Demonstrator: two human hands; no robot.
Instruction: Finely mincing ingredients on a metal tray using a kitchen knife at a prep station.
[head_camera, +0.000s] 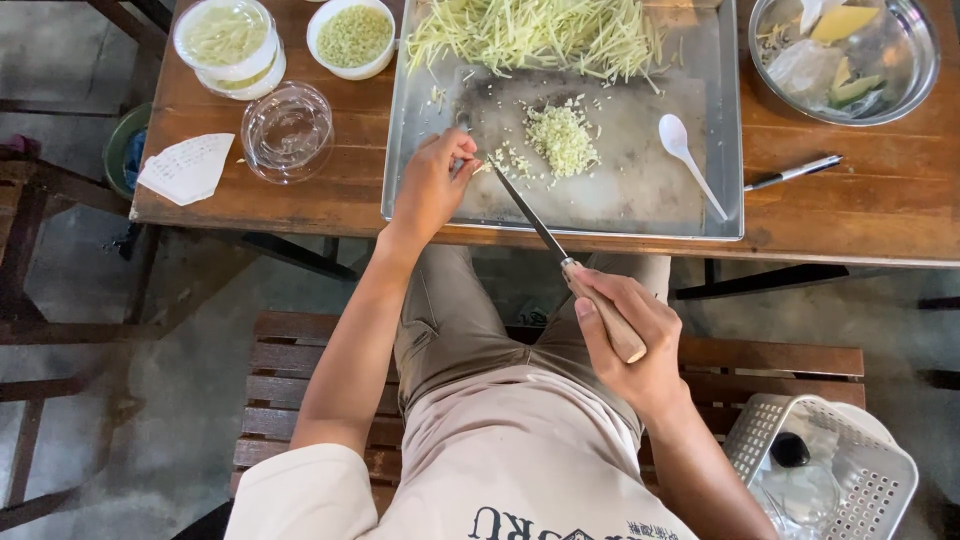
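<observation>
My right hand (628, 335) grips the wooden handle of a long knife (530, 215), whose blade reaches up onto a metal tray (640, 215). My left hand (432, 185) rests on the tray's near left part with its fingertips pinched at the blade's tip. A small pile of finely chopped pale green bits (560, 138) lies in the tray's middle. A heap of long pale green shreds (535, 35) fills the tray's far side. A white plastic spoon (686, 158) lies on the tray to the right.
On the wooden table (860, 205): a steel bowl with scraps (845, 55), a pen (795, 172), a clear lid (288, 130), stacked lidded tubs (228, 45), a white bowl of chopped bits (351, 37), a paper piece (187, 167). A white basket (825, 480) sits on the bench.
</observation>
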